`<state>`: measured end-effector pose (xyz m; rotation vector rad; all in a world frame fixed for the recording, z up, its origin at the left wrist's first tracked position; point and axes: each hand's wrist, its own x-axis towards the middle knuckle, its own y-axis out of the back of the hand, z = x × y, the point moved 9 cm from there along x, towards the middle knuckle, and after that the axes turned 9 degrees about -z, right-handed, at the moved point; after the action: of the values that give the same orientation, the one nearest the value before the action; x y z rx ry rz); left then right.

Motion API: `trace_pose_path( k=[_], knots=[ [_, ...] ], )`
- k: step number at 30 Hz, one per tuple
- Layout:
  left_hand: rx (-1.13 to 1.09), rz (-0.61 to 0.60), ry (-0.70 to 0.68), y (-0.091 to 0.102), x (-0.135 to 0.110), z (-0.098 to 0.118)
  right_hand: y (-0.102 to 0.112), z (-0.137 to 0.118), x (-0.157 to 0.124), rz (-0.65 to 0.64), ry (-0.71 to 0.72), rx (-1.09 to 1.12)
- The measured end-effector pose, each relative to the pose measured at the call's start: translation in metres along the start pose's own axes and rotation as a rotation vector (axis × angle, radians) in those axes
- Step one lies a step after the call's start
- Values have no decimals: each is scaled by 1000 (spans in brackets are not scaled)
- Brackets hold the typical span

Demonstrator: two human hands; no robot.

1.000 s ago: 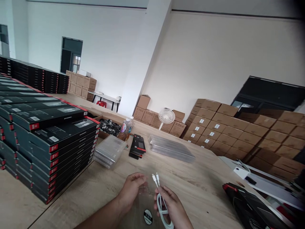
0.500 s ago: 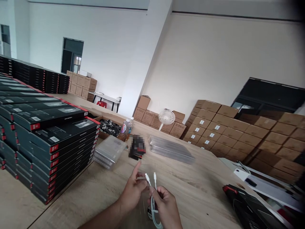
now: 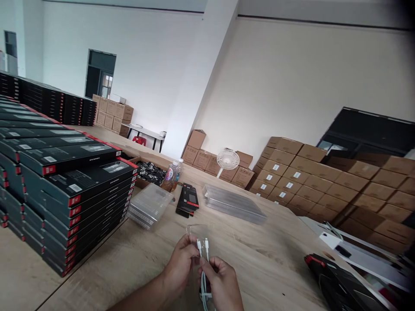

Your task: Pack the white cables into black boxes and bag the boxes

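Note:
Low in the middle, my right hand (image 3: 223, 283) is closed around a coiled white cable (image 3: 205, 280). Both of its white plugs point up and away from me, side by side. My left hand (image 3: 180, 261) pinches a thin clear plastic piece (image 3: 198, 229) between thumb and fingers, just left of the plugs. The plugs overlap the clear plastic in view; whether they lie inside it I cannot tell. Behind the cable, a small dark part (image 3: 204, 295) shows partly. Beyond my hands lie several black printed cards (image 3: 188, 199) with red edges.
Stacked black boxes (image 3: 94, 190) with red ends rise at left. Clear plastic trays (image 3: 151, 205) and a longer clear stack (image 3: 233, 204) flank the cards. Bottles (image 3: 170, 172) stand by an open carton (image 3: 164, 160). A black object (image 3: 340, 280) sits at the right edge.
My left thumb, raised before, has come down onto the clear plastic, whose upper edge now stands out beyond my fingers. My right hand has shifted the cable slightly left, its plugs closer together.

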<state>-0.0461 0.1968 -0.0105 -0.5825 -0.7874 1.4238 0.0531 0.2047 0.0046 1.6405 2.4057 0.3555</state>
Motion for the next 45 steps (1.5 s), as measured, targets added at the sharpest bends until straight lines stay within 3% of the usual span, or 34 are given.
trace_pose_path(
  k=[5, 10, 16, 22, 26, 28, 31, 38, 42, 45],
  knots=[
    [216, 55, -82, -3, -4, 12, -4, -1, -1, -25, -27, 20],
    [300, 182, -174, 12, -5, 21, -8, -6, -2, -44, -13, -27],
    [264, 254, -232, 27, -2, 28, -6, -18, -2, 30, 139, -317],
    [143, 202, -159, 26, 1, 22, -10, -30, -11, 96, 280, -576],
    [42, 130, -106, 16, 0, 20, 1, -50, -26, 302, 430, -826],
    [-39, 91, -70, 11, -1, 17, 1, -56, -28, 332, 473, -920],
    [-116, 60, -17, 5, -4, 13, -3, -55, -24, 276, 417, -1040],
    [-18, -9, 7, -11, -8, 16, -10, -53, -22, 131, 308, -1236],
    [43, 28, 4, -12, -10, 12, -11, -57, -25, 132, 303, -1279],
    [67, 134, -8, -1, -11, 8, -13, -58, -28, 154, 327, -1269]
  ],
)
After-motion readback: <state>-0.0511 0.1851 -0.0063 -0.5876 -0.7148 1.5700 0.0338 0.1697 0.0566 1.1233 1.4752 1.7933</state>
